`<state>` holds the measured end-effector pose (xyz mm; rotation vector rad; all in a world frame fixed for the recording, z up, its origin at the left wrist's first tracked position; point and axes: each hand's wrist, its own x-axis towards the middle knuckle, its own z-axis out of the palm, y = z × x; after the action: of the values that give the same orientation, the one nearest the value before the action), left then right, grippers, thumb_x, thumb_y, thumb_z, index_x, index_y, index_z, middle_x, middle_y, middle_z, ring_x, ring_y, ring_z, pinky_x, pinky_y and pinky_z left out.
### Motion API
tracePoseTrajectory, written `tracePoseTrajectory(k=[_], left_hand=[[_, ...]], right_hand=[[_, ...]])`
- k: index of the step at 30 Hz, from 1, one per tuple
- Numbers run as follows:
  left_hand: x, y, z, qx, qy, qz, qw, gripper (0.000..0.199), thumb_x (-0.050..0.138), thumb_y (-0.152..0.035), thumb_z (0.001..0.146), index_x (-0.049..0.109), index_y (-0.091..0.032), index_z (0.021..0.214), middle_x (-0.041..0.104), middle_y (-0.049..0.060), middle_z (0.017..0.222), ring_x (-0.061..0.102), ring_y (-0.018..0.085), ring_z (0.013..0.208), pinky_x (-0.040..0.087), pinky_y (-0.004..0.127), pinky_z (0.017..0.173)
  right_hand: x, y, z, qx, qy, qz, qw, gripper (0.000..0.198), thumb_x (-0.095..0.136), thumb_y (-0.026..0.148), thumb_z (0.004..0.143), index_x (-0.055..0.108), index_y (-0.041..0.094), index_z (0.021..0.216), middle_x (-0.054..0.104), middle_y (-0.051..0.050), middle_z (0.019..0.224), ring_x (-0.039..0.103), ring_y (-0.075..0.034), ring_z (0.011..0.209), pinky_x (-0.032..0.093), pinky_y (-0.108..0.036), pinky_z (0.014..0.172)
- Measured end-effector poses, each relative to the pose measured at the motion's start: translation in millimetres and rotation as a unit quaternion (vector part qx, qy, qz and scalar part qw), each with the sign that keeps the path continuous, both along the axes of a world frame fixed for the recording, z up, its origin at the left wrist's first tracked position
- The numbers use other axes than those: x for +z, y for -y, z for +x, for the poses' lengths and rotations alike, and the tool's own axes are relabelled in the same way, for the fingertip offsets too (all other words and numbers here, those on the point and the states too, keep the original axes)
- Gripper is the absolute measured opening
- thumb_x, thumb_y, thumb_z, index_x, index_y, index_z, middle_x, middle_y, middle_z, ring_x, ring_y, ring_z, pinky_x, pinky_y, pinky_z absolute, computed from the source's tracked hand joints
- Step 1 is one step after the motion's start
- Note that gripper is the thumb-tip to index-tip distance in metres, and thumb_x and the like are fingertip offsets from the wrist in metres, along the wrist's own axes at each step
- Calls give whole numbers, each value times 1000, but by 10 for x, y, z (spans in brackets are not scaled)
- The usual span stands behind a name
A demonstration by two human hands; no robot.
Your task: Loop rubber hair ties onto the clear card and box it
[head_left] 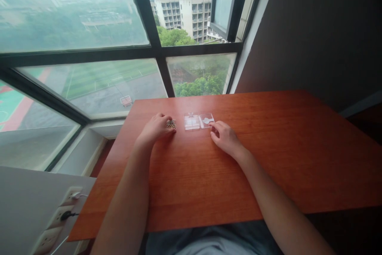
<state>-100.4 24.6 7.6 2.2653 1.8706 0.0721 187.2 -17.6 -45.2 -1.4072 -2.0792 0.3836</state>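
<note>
Near the far edge of the reddish-brown table, my left hand [159, 126] curls around a small pile of metal rings [171, 124], apparently in a small clear container; its fingers and thumb close on the sides. To the right of it lies an open clear plastic box [191, 122] with compartments. The box's clear lid [206, 120] is folded flat to the right and carries a pale round-ended mark or piece. My right hand [225, 136] has its curled fingertips at the lid's right edge, thumb below. Whether the compartments hold anything is too small to tell.
The wooden table [191, 183] reaches from my lap to the window [197, 74]. A grey wall [298, 36] rises at the right. Wall sockets [65, 207] with plugged-in cables sit low on the left, beyond the table's left edge.
</note>
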Motion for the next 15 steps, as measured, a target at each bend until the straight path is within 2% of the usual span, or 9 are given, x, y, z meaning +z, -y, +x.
tracePoseTrajectory(k=[2,5,9,11,15], left_hand=[[12,8,35,-8,11,6,1000,42,60,-46,76,64,-22,111,56,10,114,57,26,104,45,34,90],[30,3,67,-18,20,17,1000,33,57,-38,78,66,-23,106,60,8,108,60,23,97,46,31,84],[53,-10,73,-4,30,29,999,29,55,-39,81,67,-22,100,66,7,101,62,21,86,45,28,70],[66,-13,76,4,38,53,998,30,53,-41,82,67,-22,99,67,7,102,62,21,86,45,28,68],[101,-21,101,23,59,109,992,27,51,-33,82,67,-22,100,70,5,98,63,20,84,46,28,69]], right_hand=[[0,-5,8,-8,-5,5,1000,30,50,15,83,63,19,109,63,-6,96,58,-19,89,46,-29,82],[-2,-27,43,-56,-6,26,998,27,50,14,82,64,19,105,64,-8,97,58,-21,91,46,-31,84],[-23,-59,85,-111,14,37,993,26,51,14,80,66,17,102,65,-10,100,56,-25,96,45,-36,89],[-43,-60,72,-96,24,31,995,29,52,13,79,65,17,105,66,-10,104,56,-25,98,44,-38,90],[-75,-34,-4,-5,26,18,999,38,50,10,80,63,21,114,65,-7,117,54,-24,107,43,-39,94]])
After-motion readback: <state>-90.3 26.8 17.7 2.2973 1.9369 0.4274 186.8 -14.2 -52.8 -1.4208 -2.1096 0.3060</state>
